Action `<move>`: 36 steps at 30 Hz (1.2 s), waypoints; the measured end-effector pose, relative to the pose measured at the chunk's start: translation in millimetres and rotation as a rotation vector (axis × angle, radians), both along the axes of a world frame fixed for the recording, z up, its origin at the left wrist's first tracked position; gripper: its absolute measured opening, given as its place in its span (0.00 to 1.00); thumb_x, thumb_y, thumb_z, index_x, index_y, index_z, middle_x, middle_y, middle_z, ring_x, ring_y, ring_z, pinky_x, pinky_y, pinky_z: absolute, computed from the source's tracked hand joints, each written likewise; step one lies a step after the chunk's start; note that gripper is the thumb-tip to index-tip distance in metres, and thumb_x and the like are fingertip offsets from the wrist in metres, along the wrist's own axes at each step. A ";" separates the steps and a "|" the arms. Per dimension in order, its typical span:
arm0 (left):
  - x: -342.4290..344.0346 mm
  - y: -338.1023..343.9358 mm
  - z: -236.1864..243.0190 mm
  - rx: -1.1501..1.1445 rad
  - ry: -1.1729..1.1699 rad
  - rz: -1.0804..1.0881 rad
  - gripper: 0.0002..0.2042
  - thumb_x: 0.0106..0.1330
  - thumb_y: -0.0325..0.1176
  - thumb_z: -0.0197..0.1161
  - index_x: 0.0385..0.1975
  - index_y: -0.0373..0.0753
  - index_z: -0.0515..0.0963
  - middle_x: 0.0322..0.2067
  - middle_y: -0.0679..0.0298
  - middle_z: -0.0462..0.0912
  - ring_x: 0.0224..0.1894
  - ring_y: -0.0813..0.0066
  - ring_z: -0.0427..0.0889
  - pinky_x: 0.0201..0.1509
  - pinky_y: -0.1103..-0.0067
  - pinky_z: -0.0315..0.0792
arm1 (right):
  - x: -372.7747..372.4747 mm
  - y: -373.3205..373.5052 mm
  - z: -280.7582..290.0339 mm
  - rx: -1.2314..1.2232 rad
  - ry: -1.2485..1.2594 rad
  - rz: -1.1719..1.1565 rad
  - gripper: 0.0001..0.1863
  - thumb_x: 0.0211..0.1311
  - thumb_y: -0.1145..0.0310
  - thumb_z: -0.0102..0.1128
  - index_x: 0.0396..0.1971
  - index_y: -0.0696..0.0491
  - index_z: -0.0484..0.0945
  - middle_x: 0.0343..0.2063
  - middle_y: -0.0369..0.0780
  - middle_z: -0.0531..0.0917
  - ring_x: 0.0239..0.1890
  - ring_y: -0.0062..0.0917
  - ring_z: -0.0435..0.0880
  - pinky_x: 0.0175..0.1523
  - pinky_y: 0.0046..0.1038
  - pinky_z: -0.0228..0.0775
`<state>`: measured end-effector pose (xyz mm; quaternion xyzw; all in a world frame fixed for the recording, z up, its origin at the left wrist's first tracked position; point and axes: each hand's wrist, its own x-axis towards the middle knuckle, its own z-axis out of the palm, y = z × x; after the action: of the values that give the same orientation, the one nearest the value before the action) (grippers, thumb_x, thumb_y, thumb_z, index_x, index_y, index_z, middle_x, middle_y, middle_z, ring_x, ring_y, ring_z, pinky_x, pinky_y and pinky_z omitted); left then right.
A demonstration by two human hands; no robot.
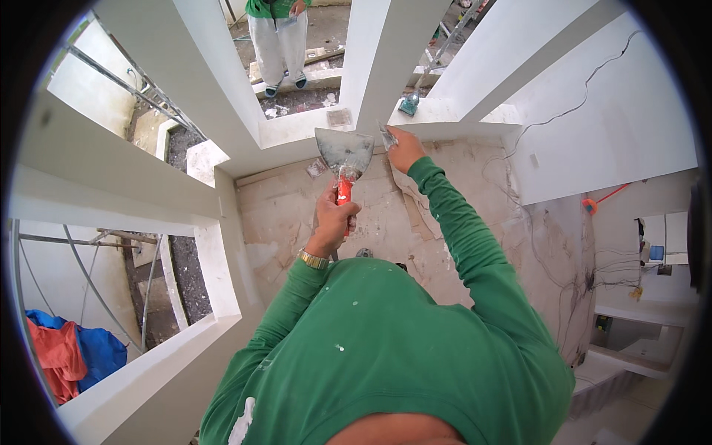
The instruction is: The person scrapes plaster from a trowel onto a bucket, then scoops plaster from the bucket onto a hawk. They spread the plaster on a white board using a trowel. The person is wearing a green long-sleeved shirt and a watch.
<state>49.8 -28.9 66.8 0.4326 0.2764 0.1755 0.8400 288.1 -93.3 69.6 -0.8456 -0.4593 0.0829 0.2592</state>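
My left hand (331, 216) is wrapped round the red handle of a wide putty knife (344, 152), its broad blade pointing up and away from me, smeared with pale filler. Farther right, my right hand (406, 150) is closed on a smaller putty knife (386, 136) with a greyish blade, held close to the white pillar (371, 81) between two openings. The fingers cover its handle. A gap separates the two blades. On the ledge beyond them lies a flat, square piece (339, 117), and a teal object (409, 104) rests to the right.
Another person (277, 37) in a green top and light trousers stands outside the middle opening. Loose cables (534, 252) trail over the dusty floor (460, 245) at right. Metal poles and red and blue cloth (74, 348) are beyond the left opening. A ladder (452, 37) stands outside.
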 end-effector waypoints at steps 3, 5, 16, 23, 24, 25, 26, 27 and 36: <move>-14.0 19.4 -19.4 0.107 0.069 0.034 0.38 0.56 0.19 0.61 0.70 0.33 0.58 0.23 0.66 0.75 0.13 0.82 0.70 0.14 0.81 0.66 | 11.8 -19.8 -16.2 0.449 0.886 -0.205 0.24 0.54 0.85 0.58 0.53 0.60 0.74 0.41 0.45 0.85 0.44 0.33 0.86 0.44 0.33 0.81; -19.2 25.4 -23.5 0.217 0.117 0.041 0.38 0.58 0.20 0.61 0.72 0.33 0.56 0.24 0.65 0.77 0.14 0.82 0.71 0.15 0.81 0.67 | 4.2 -29.3 -19.4 0.642 1.360 -0.307 0.24 0.52 0.87 0.59 0.53 0.62 0.74 0.40 0.44 0.85 0.41 0.31 0.87 0.43 0.29 0.81; -14.6 29.0 -29.7 -0.013 0.030 -0.096 0.25 0.64 0.22 0.57 0.63 0.34 0.66 0.31 0.65 0.76 0.17 0.82 0.72 0.16 0.83 0.68 | -47.6 -47.2 -2.1 0.583 1.170 -0.088 0.22 0.60 0.76 0.68 0.53 0.67 0.74 0.42 0.42 0.85 0.40 0.22 0.85 0.48 0.24 0.79; -18.4 29.1 -19.5 -0.458 -0.166 -0.182 0.20 0.66 0.23 0.56 0.58 0.36 0.66 0.32 0.68 0.73 0.19 0.85 0.67 0.15 0.88 0.64 | -33.4 -59.0 -1.9 0.504 1.469 -0.077 0.18 0.63 0.69 0.69 0.47 0.64 0.78 0.40 0.39 0.85 0.40 0.22 0.85 0.46 0.28 0.81; -17.7 27.6 -17.9 -0.530 -0.175 -0.175 0.20 0.67 0.23 0.55 0.59 0.36 0.66 0.37 0.66 0.75 0.19 0.85 0.67 0.15 0.89 0.64 | -34.8 -59.5 -5.4 0.556 1.511 -0.084 0.18 0.63 0.68 0.69 0.47 0.63 0.78 0.39 0.39 0.85 0.40 0.22 0.85 0.46 0.29 0.82; -16.2 25.1 -16.7 -0.605 -0.185 -0.167 0.19 0.68 0.23 0.54 0.59 0.36 0.66 0.41 0.64 0.78 0.19 0.85 0.66 0.15 0.89 0.64 | -35.2 -60.6 -9.6 0.605 1.551 -0.091 0.17 0.63 0.68 0.69 0.46 0.63 0.78 0.39 0.39 0.85 0.39 0.23 0.85 0.45 0.29 0.82; -14.7 23.1 -16.5 -0.653 -0.236 -0.204 0.19 0.68 0.24 0.54 0.59 0.35 0.66 0.49 0.61 0.76 0.20 0.85 0.65 0.16 0.89 0.63 | -36.4 -59.3 -15.3 0.630 1.566 -0.112 0.17 0.63 0.67 0.69 0.46 0.63 0.78 0.39 0.39 0.85 0.39 0.23 0.85 0.45 0.29 0.82; -13.2 21.3 -16.5 -0.701 -0.288 -0.242 0.18 0.69 0.24 0.53 0.58 0.35 0.66 0.56 0.58 0.74 0.20 0.86 0.64 0.16 0.90 0.63 | -37.7 -56.7 -23.3 0.656 1.579 -0.133 0.18 0.63 0.67 0.70 0.46 0.63 0.78 0.39 0.39 0.85 0.39 0.22 0.85 0.44 0.29 0.82; -15.2 23.1 -23.5 -0.583 -0.295 -0.090 0.29 0.71 0.26 0.54 0.70 0.37 0.53 0.58 0.58 0.74 0.21 0.83 0.67 0.17 0.86 0.66 | -17.1 -116.3 -88.9 0.768 1.301 -0.396 0.15 0.67 0.67 0.65 0.46 0.60 0.77 0.39 0.39 0.85 0.37 0.25 0.86 0.40 0.29 0.83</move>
<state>34.5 -5.7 43.3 0.1556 0.1712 0.1126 0.9663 271.0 -209.7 -19.3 -0.5443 -0.0521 0.3494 0.7609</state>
